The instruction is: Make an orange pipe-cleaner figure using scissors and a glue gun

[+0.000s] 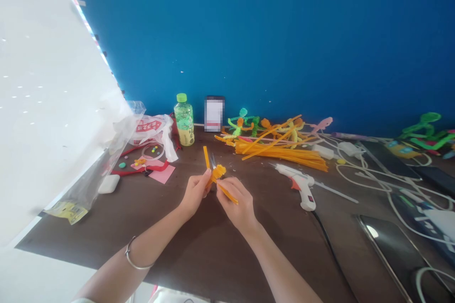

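Over the middle of the dark table, my left hand (195, 193) pinches an orange pipe-cleaner piece (217, 173) with a bunched, curled top. One straight strip of it sticks up above the left thumb. My right hand (237, 202) is closed on another orange strip (228, 193) that slants down to the right from the same piece. The two hands nearly touch. Metal blades, seemingly of scissors (213, 161), show just behind the piece; their handles are hidden by the hands.
Orange pipe cleaners (284, 151) lie at the back, below small pipe-cleaner figures (242, 123). A glue gun (301, 184) with a black cord lies right. A bottle (185, 123), plastic bag (152, 130) and white case (109, 183) stand left. A dark tablet (394, 255) and white cables are far right.
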A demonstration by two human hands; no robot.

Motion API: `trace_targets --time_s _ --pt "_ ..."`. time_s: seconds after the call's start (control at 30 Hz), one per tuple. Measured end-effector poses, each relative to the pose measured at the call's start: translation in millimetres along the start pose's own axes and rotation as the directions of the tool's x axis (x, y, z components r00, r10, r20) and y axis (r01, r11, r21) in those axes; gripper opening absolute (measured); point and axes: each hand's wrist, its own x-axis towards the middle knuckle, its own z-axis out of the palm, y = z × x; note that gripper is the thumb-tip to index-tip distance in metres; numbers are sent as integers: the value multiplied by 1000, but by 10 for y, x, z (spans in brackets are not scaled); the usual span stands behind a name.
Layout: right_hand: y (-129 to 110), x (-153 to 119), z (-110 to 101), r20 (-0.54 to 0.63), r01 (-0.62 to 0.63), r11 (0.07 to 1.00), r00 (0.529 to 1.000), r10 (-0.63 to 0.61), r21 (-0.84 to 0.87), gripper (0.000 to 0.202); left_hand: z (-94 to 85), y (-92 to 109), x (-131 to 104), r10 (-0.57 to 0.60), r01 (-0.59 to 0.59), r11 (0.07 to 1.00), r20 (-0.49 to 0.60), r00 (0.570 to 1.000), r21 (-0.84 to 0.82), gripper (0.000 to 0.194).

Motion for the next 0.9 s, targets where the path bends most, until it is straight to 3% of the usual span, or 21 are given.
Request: trace_targets --time_s 0.17,0.37,0.53,0.63,0.77,0.9 --pt "-27 13 5 -29 -34 999 999 34 25 23 -8 -15 -2 -12 14 999 52 999 -38 53" --pt "-49 55 3 -95 -146 988 984 151 55 15 -8 -12 -22 -2 28 991 196 981 -132 34" --pt "-57 51 -4 -73 -300 949 949 308 101 16 12 -32 3 21 -8 994 119 993 -111 37" --pt "-50 41 -3 -67 -364 915 923 379 174 26 12 -30 16 74 -75 997 49 996 14 39" --pt "-41 51 -5 -88 -395 895 904 419 206 18 7 -31 18 156 -158 970 26 987 184 38" --pt "-58 84 -15 -17 -539 798 826 564 269 18 15 -40 13 186 -190 963 37 982 189 35"
